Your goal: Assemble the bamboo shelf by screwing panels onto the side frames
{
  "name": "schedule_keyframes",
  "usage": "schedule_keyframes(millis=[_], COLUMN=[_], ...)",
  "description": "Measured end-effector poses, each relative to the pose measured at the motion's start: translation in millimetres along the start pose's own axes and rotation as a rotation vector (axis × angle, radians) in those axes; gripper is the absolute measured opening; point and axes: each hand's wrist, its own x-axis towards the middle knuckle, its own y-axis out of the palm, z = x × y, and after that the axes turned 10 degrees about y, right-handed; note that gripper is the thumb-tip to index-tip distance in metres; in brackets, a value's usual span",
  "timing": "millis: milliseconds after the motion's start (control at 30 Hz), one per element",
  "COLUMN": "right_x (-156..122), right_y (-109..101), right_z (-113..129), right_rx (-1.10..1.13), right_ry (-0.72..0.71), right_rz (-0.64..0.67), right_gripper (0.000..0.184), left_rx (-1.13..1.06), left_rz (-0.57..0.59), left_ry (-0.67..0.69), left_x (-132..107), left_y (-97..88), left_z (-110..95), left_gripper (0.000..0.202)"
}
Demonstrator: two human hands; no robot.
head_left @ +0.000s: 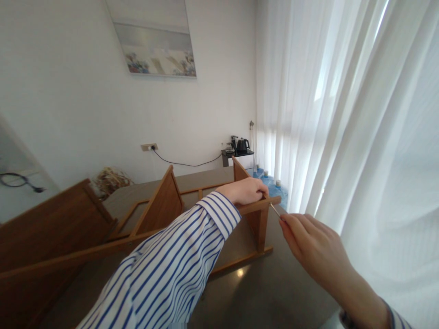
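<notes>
A brown wooden shelf unit point(161, 205) lies on its side across the grey table, its boards standing up between long rails. My left hand point(247, 190) is closed over the upper rail near the far right end, steadying grip with fingertips partly hidden behind the wood. From my right hand point(310, 244) projects a thin, straight metal driver shaft point(275, 210), its tip at the rail's end by the corner joint. The fingers are pinched around the tool and hide its handle, so I cannot tell whether it is a screwdriver or a hex key.
The grey table point(274, 283) carries the shelf. Beyond it stand a small cabinet with a black kettle point(243, 145) and several blue water bottles point(277, 188). Dried stalks point(110, 180) lie at the back left. A white curtain point(373, 151) hangs at right; a cable point(187, 163) runs along the wall.
</notes>
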Motion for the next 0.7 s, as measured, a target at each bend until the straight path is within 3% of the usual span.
schedule_keyframes(millis=[67,167,267,433,700], right_x=[0.3,-2.3,-5.5,-4.2,4.8], right_y=[0.7,7.9,15.4,19.9,24.7], right_z=[-0.1,0.3,5.0,21.1,35.8], right_rx=[-0.017,0.065,0.282,0.757,1.609], right_ry=[-0.034,0.052,0.264,0.737,1.141], right_rz=[-0.001,0.015,0.083,0.208,0.129], right_gripper=[0.017,0.02,0.02,0.023,0.043], left_rx=[0.002,-0.003,-0.022,-0.025,-0.027], left_rz=[0.006,0.013,0.008,-0.01,-0.04], left_ry=[-0.005,-0.01,-0.005,0.004,0.01], left_x=[0.2,0.4,0.3,0.0,0.7], left_y=[-0.5,-1.5,-2.2,-1.2,1.9], left_z=[-0.3,-1.8,-3.4,-3.3,-1.9], left_gripper=[0.03,0.031,0.031,0.03,0.03])
